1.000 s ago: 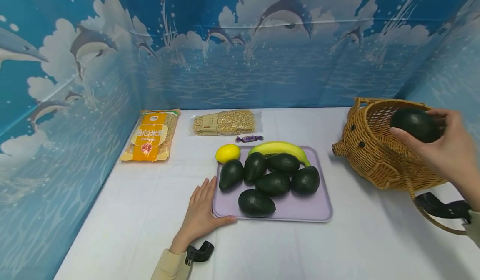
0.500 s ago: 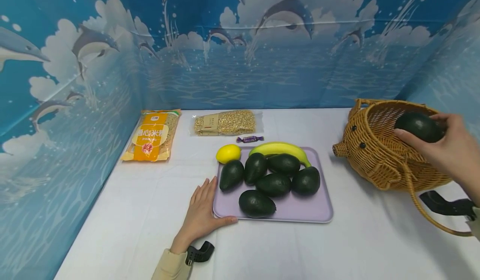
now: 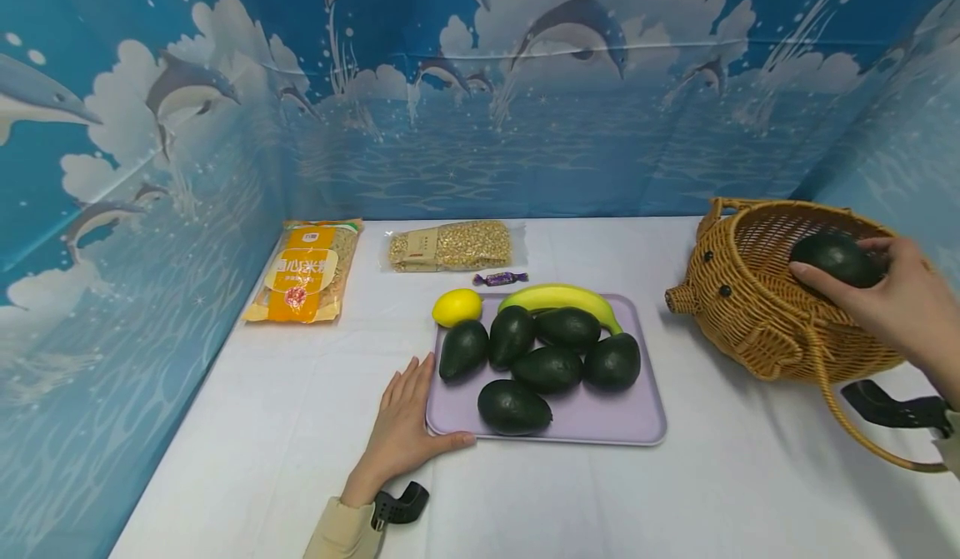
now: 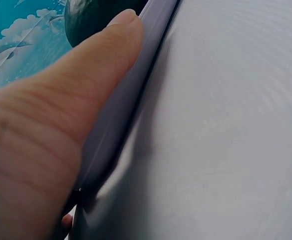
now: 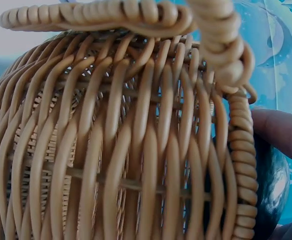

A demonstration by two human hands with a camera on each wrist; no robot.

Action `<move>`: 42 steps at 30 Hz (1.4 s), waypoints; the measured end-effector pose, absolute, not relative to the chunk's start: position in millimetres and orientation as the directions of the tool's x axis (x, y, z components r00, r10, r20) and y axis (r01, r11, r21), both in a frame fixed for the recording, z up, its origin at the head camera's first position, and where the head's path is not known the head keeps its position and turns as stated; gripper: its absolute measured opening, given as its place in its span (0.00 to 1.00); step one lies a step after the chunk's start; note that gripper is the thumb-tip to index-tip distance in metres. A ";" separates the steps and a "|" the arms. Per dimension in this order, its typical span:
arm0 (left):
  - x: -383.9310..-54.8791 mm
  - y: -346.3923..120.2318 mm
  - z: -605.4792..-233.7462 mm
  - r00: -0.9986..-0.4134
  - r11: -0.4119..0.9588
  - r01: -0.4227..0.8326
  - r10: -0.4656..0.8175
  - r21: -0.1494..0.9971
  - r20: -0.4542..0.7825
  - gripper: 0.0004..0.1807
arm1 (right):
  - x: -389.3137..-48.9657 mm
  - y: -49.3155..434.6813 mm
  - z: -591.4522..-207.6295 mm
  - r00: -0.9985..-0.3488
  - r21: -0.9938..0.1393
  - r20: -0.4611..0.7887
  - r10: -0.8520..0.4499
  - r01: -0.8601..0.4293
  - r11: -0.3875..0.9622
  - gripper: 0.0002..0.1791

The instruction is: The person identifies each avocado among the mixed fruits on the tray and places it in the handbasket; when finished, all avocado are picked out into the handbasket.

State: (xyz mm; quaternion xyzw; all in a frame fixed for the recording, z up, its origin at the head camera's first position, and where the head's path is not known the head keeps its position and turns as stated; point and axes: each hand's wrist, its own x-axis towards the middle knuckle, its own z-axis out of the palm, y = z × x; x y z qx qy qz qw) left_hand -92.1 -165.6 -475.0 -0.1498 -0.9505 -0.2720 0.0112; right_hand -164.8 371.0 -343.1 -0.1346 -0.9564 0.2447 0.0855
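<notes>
My right hand [image 3: 911, 301] grips a dark green avocado [image 3: 836, 259] between thumb and fingers, at the mouth of a pig-shaped wicker basket [image 3: 738, 313]. In the right wrist view, the basket's woven side fills most of the picture, and only part of the avocado [image 5: 273, 177] shows beyond its rim. With fingers straight, my left hand [image 3: 405, 426] lies along the near left corner of a lilac tray [image 3: 615, 421]. Its thumb [image 4: 111, 47] rests at the tray's front rim in the left wrist view. Several avocados [image 3: 513, 406] and a banana [image 3: 558, 296] lie on the tray.
A lemon [image 3: 456, 306] sits at the tray's far left corner. Behind stand a purple wrapped candy [image 3: 500, 278], a clear bag of yellow grains [image 3: 468, 245] and an orange-labelled food bag [image 3: 303, 272]. The basket's rope-like handle [image 3: 847, 430] hangs onto the white cloth.
My right hand has moved slightly right and lowered the avocado further into the basket's mouth. The left hand stays at the tray's corner.
</notes>
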 end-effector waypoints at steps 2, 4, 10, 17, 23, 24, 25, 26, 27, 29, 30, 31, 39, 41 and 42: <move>-92.0 -165.6 -475.0 -0.955 0.808 0.289 0.278 0.514 0.102 0.67 | -164.8 371.5 -343.4 -0.949 -0.480 0.079 0.305 0.231 0.846 0.55; -92.0 -165.7 -475.1 -0.956 0.810 0.288 0.277 0.512 0.099 0.67 | -162.8 368.8 -339.8 -0.950 -0.474 0.053 0.307 0.247 0.845 0.54; -92.4 -166.0 -476.6 -0.955 0.812 0.291 0.278 0.506 0.103 0.68 | -162.7 367.9 -340.9 -0.951 -0.448 0.019 0.309 0.268 0.853 0.54; -92.1 -166.2 -477.0 -0.954 0.811 0.294 0.280 0.505 0.106 0.67 | -167.3 377.6 -350.6 -0.953 -0.439 0.013 0.303 0.267 0.858 0.56; -92.4 -165.6 -476.4 -0.956 0.815 0.289 0.277 0.503 0.100 0.67 | -162.2 368.3 -343.9 -0.956 -0.427 0.019 0.294 0.258 0.867 0.53; -92.4 -165.7 -476.4 -0.955 0.816 0.290 0.278 0.501 0.100 0.67 | -162.0 367.9 -344.4 -0.958 -0.429 0.029 0.287 0.247 0.869 0.52; -92.3 -165.9 -476.2 -0.955 0.816 0.291 0.279 0.499 0.101 0.67 | -162.7 369.5 -346.6 -0.960 -0.433 0.045 0.276 0.230 0.871 0.50; -92.3 -166.0 -476.2 -0.955 0.817 0.292 0.280 0.498 0.102 0.67 | -163.1 370.3 -348.0 -0.962 -0.437 0.061 0.268 0.215 0.873 0.48; -92.4 -166.1 -476.1 -0.954 0.817 0.294 0.281 0.495 0.104 0.67 | -162.9 370.1 -348.3 -0.962 -0.441 0.080 0.259 0.199 0.875 0.46; -92.5 -166.2 -476.3 -0.954 0.817 0.296 0.282 0.494 0.104 0.67 | -165.5 374.9 -354.7 -0.961 -0.441 0.123 0.248 0.170 0.881 0.43; -92.5 -166.3 -476.3 -0.954 0.817 0.296 0.283 0.495 0.103 0.67 | -166.1 376.1 -356.0 -0.960 -0.448 0.136 0.245 0.161 0.880 0.41; -92.7 -166.3 -476.3 -0.954 0.818 0.296 0.283 0.494 0.103 0.67 | -165.5 375.3 -355.3 -0.958 -0.450 0.142 0.249 0.162 0.878 0.41; -93.2 -166.7 -476.2 -0.954 0.821 0.295 0.280 0.489 0.105 0.67 | -140.6 334.0 -323.7 -0.961 -0.475 0.198 0.193 0.078 0.877 0.31; -92.9 -166.6 -476.3 -0.954 0.820 0.294 0.281 0.491 0.102 0.67 | -134.6 324.3 -319.1 -0.959 -0.468 0.251 0.129 -0.004 0.884 0.27; -92.8 -166.6 -476.6 -0.955 0.820 0.293 0.281 0.492 0.100 0.67 | -132.0 319.8 -317.6 -0.957 -0.463 0.272 0.102 -0.037 0.886 0.25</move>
